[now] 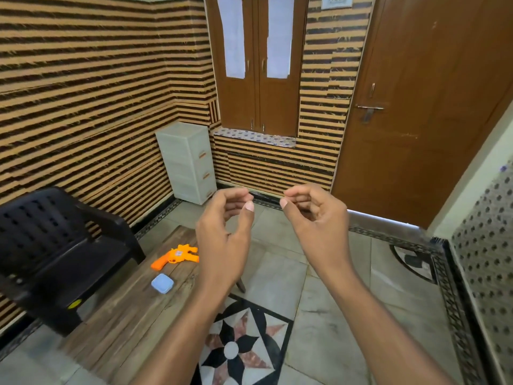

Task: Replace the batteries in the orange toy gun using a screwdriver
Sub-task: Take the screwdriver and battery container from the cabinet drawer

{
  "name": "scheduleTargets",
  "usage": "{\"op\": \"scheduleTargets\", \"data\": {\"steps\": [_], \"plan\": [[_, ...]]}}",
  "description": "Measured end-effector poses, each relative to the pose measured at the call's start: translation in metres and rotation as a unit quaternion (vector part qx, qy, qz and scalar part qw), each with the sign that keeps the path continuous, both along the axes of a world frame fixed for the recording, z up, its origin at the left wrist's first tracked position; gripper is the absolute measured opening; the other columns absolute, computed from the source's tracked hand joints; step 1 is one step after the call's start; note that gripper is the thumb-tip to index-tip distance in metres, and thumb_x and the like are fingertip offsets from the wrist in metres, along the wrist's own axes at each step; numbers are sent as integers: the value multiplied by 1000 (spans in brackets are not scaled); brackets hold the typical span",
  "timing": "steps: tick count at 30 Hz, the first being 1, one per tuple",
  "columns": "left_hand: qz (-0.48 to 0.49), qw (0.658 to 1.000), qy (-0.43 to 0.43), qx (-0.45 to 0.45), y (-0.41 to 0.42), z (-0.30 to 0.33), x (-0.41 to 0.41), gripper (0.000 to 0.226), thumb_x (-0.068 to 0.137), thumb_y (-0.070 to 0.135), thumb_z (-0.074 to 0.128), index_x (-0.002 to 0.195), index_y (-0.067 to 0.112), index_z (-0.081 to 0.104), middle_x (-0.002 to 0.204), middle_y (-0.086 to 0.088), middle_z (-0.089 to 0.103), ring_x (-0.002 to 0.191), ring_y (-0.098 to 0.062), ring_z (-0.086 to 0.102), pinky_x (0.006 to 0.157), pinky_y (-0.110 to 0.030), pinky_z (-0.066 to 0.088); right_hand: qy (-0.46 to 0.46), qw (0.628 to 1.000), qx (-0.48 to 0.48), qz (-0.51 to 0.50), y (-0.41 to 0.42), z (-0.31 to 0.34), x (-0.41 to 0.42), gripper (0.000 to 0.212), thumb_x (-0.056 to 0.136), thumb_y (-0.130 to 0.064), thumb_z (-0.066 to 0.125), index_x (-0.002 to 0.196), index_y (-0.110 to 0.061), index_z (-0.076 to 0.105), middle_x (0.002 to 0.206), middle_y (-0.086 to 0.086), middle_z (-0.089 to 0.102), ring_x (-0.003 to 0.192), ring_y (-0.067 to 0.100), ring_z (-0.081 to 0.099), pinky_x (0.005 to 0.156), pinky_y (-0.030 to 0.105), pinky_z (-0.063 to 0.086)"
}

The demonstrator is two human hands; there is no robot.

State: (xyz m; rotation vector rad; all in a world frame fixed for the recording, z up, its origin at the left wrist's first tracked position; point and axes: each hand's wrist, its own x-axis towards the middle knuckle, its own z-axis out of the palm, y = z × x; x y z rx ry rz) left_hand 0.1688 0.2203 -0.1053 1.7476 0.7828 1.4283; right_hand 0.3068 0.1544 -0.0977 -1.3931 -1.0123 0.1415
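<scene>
Orange toy gun (176,254) partly hidden behind left hand (225,232), seemingly empty.

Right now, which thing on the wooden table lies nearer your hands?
The orange toy gun: it lies just beside the left hand, while the small blue box sits lower left, farther off.

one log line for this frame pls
left hand: raised, empty | right hand: raised, empty | orange toy gun: on table, untouched | screwdriver: not seen
</scene>
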Motion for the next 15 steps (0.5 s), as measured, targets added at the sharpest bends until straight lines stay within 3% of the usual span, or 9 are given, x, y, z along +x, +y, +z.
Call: {"op": "scheduleTargets", "data": {"steps": [8,15], "plan": [[-8,999,1,-31,146,-2,103,14,99,12,67,111,19,70,106,7,74,105,-12,69,93,-28,55,45,999,11,-2,144,-6,98,12,90,-9,76,97,-19,76,91,-8,74,90,10,71,79,22,58],[4,999,13,-51,280,-31,207,15,98,11,67,111,20,69,106,8,74,104,-9,69,94,-31,57,59,998,6,-1,282,-32,211,9,89,-9,77,95,-17,77,88,-8,74,87,6,70,75,13,54]]}}
